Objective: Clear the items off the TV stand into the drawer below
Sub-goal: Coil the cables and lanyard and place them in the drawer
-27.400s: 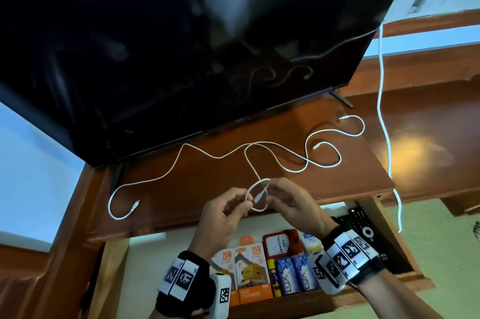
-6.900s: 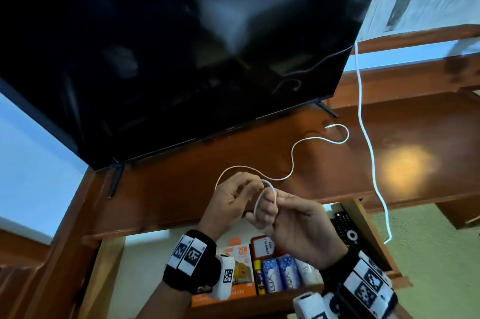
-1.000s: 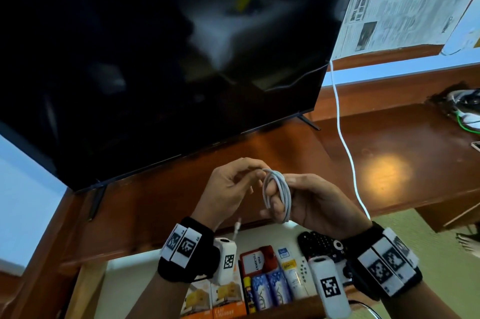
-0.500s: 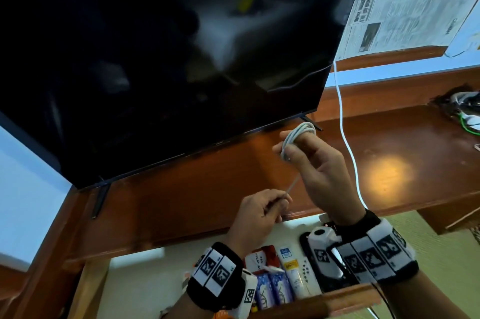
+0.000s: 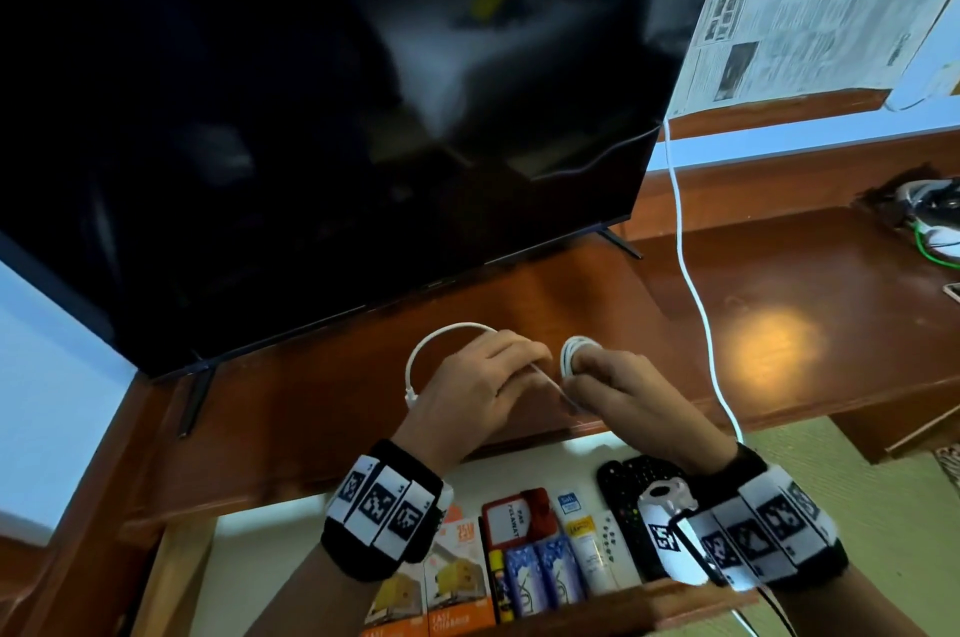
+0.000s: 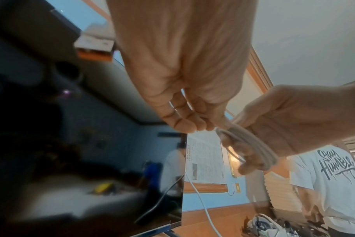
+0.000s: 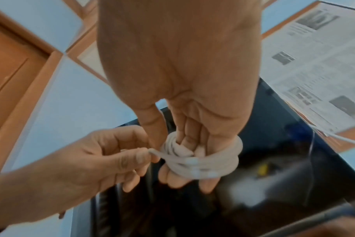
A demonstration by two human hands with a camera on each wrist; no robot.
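Note:
A white cable is wound in a coil (image 5: 571, 355) round the fingers of my right hand (image 5: 613, 395), above the front of the brown TV stand (image 5: 322, 402). The right wrist view shows the coil (image 7: 205, 162) wrapped over those fingers. My left hand (image 5: 483, 387) pinches the cable's loose end beside the coil, and a free loop (image 5: 447, 331) with a plug arcs over its back. In the left wrist view my left fingers (image 6: 186, 121) meet the coil (image 6: 251, 146). The open drawer (image 5: 249, 532) lies below my wrists.
A big black TV (image 5: 322, 117) fills the stand's back. Another white cord (image 5: 691, 283) hangs down the TV's right side past the stand edge. The drawer holds orange charger boxes (image 5: 457, 579), small tubes, a red case and a black remote (image 5: 631, 480). Tangled cables (image 5: 930, 215) lie far right.
My right hand came down from its raised position to stand level. My left hand rose to meet it and now holds the cable tail, which arcs in a loop over its back.

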